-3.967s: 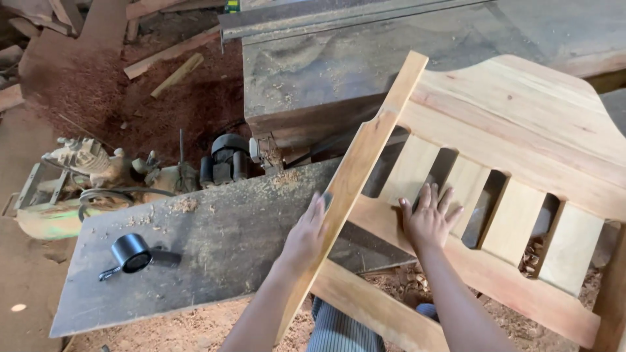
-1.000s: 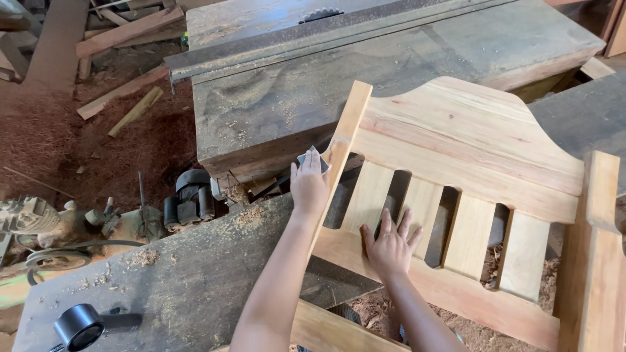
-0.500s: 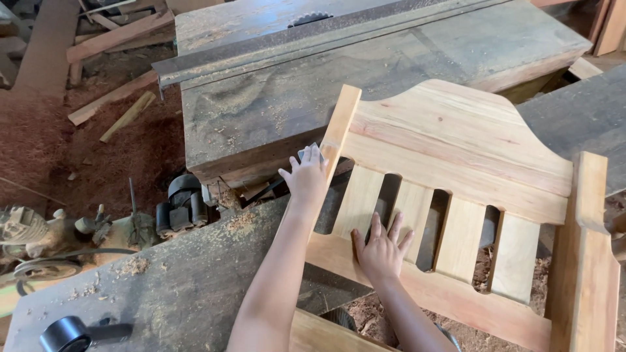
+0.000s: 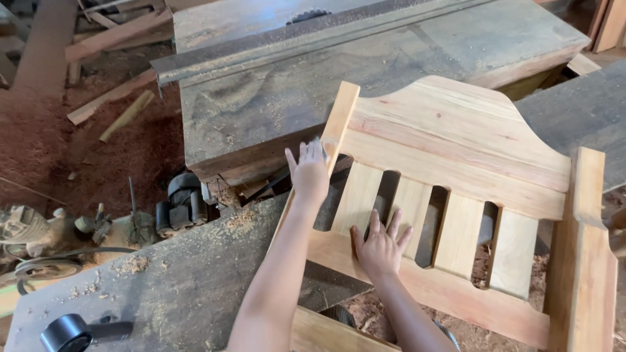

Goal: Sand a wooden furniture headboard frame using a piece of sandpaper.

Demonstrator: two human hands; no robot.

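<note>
A pale wooden slatted frame (image 4: 456, 137) with an arched top panel lies tilted across the benches. My left hand (image 4: 308, 173) presses flat on its left post (image 4: 339, 120); a small grey sheet (image 4: 319, 142), apparently sandpaper, peeks out at the fingertips. My right hand (image 4: 380, 248) rests palm down with fingers spread on the lower rail (image 4: 450, 293), just below the slats (image 4: 460, 231), holding nothing.
A dusty table-saw bench (image 4: 274, 98) with a blade tip (image 4: 308, 14) stands behind the frame. A grey board (image 4: 163, 280) lies at lower left with a black round tool (image 4: 65, 334). A motor (image 4: 182, 202), scrap sticks (image 4: 111, 104) and sawdust cover the floor.
My left hand has slid up the left post from its lower part toward the top. My right hand stays on the lower rail. The view has shifted right and closer.
</note>
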